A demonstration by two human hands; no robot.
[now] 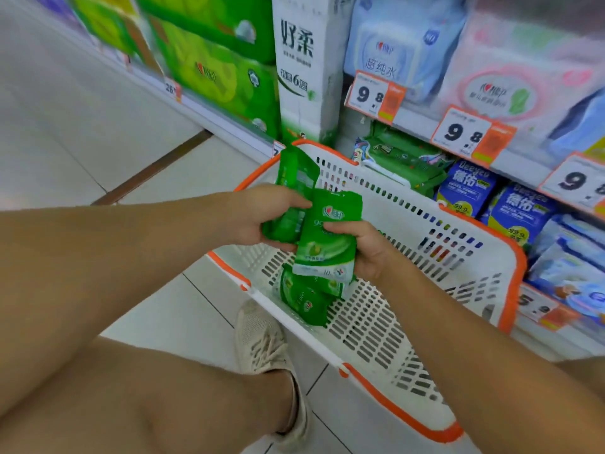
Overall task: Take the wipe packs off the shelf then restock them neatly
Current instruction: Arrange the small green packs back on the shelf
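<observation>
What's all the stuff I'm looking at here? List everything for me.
Small wipe packs in hands: at least two, green, held over the basket.
Wipe packs in basket: a few, green, lying on the basket floor.
Shopping basket: one, white with orange rim, on the floor by the shelf.
Wipe packs on lower shelf: a stack, green, behind the basket.
Blue packs: several, lower shelf, right.
Price tags: several, white and orange, on shelf edges.
Pale blue and pink wipe packs: several, upper shelf.
Tissue bundles: green, left shelf.
White tissue pack: one, tall.
Shoe: one, beige, on the tiled floor.
Left hand: grips packs.
Right hand: grips a pack.
</observation>
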